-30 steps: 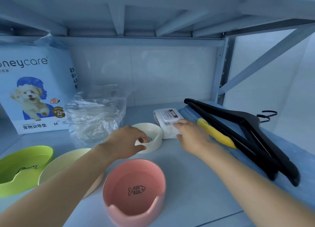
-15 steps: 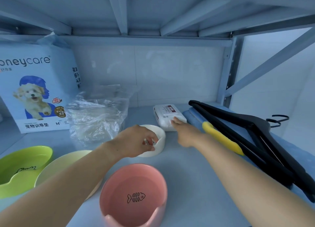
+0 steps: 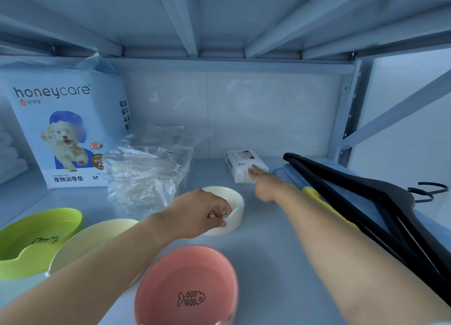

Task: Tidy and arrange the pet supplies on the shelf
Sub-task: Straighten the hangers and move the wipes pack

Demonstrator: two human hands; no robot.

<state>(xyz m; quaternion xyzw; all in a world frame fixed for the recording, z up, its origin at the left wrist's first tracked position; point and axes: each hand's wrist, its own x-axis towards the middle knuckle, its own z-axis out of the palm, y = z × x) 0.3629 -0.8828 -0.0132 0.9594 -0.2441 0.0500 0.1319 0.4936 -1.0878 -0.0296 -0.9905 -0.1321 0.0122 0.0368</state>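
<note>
My left hand point(image 3: 197, 213) grips the near rim of a small white bowl point(image 3: 233, 201) in the middle of the shelf, thumb outside and fingers curled inside. My right hand point(image 3: 264, 184) reaches toward the back wall, its fingertips pressing the near end of a white wipes pack point(image 3: 240, 160). A pink bowl with a fishbone drawing point(image 3: 188, 288) sits nearest me. To its left lie a pale yellow bowl point(image 3: 83, 244) and a green bowl point(image 3: 36, 236).
A honeycare pad bag point(image 3: 66, 127) stands at the back left beside a crumpled clear plastic bag point(image 3: 148, 166). Black hangers point(image 3: 366, 200) lie on blue cloth point(image 3: 283, 172) along the right side, with a yellow-handled tool point(image 3: 317, 197) beside them. Shelf beams hang low overhead.
My right hand has pushed the wipes pack farther back toward the wall. My left hand keeps hold of the white bowl, which stays about where it was.
</note>
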